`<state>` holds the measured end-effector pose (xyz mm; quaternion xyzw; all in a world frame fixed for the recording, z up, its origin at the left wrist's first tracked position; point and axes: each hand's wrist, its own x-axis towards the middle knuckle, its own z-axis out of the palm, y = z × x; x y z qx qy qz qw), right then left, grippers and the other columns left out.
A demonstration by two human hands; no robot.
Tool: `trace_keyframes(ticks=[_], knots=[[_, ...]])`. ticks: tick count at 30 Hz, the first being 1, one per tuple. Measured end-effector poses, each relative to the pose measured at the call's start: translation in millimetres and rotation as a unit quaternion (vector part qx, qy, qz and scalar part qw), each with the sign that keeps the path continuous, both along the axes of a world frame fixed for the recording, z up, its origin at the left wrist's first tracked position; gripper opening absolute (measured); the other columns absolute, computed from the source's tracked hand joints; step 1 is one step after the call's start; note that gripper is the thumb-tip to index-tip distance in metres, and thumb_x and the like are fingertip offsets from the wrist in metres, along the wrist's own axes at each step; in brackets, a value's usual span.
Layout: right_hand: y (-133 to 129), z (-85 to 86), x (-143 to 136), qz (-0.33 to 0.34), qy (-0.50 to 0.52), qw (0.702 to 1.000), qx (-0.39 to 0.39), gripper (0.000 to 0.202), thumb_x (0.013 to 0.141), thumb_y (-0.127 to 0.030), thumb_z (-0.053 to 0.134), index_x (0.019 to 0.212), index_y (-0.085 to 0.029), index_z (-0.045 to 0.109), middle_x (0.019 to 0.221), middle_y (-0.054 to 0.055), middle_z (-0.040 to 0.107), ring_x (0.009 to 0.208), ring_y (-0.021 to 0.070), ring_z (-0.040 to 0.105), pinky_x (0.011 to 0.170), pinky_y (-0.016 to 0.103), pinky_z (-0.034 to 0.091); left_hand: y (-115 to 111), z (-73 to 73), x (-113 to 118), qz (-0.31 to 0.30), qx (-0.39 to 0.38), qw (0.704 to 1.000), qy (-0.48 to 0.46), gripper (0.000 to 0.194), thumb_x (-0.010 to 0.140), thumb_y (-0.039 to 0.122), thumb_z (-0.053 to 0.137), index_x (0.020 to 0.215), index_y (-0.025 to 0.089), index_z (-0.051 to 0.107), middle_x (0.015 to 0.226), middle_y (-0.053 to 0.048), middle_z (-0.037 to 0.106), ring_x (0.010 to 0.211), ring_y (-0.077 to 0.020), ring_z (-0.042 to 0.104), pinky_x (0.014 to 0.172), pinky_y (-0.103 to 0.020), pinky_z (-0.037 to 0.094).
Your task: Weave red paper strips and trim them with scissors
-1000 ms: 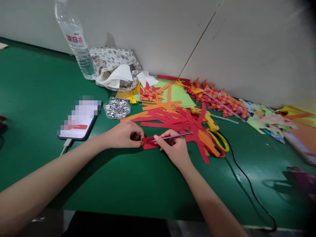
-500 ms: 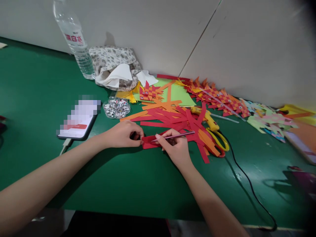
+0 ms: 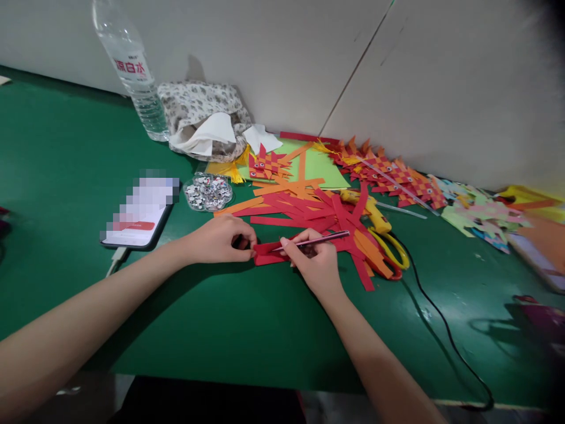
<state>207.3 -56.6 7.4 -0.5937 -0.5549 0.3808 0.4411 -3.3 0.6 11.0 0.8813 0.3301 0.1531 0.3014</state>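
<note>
Left hand (image 3: pixel 226 240): grip closed on red paper (image 3: pixel 267 254) at its end. Right hand (image 3: pixel 314 254): grip closed around pen (image 3: pixel 320 239), over same paper.

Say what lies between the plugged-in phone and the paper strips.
In the head view, a clear case of small pieces lies between the phone and the strips.
</note>
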Motion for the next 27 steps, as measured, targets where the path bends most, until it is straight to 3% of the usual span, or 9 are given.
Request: trace_keyframes(ticks=[12,19,27], knots=[[1.0,-0.4,3.1,-0.038,0.005,0.999,0.019,0.027,0.074,-0.036,0.068,0.062,-0.021,0.049,0.051,-0.002,0.057,0.044,0.0124,0.053,0.044,0.024,0.041,-0.3,-0.2,-0.2,0.003,-0.007,1.000,0.002,0.010,0.074,0.023,0.059,0.077,0.017,0.067,0.064,0.002,0.060,0.058,-0.0099,0.053,0.054,-0.022,0.036],[0.6,-1.0,0.5,0.015,-0.006,1.000,0.023,0.027,0.073,-0.039,0.071,0.062,-0.020,0.054,0.050,-0.003,0.056,0.043,0.0107,0.049,0.043,0.023,0.037,0.4,-0.7,-0.4,-0.003,0.001,1.000,-0.006,0.009,0.074,0.024,0.059,0.076,0.018,0.066,0.063,0.002,0.060,0.057,-0.0099,0.053,0.055,-0.022,0.036],[-0.2,-0.8,0.2,0.012,-0.021,1.000,0.018,0.027,0.074,-0.039,0.070,0.063,-0.020,0.054,0.053,-0.002,0.059,0.044,0.0107,0.049,0.044,0.024,0.038,0.3,-1.0,-0.7,-0.003,-0.002,1.000,-0.006,0.009,0.074,0.024,0.059,0.076,0.018,0.066,0.062,0.003,0.059,0.057,-0.0095,0.052,0.055,-0.022,0.035]])
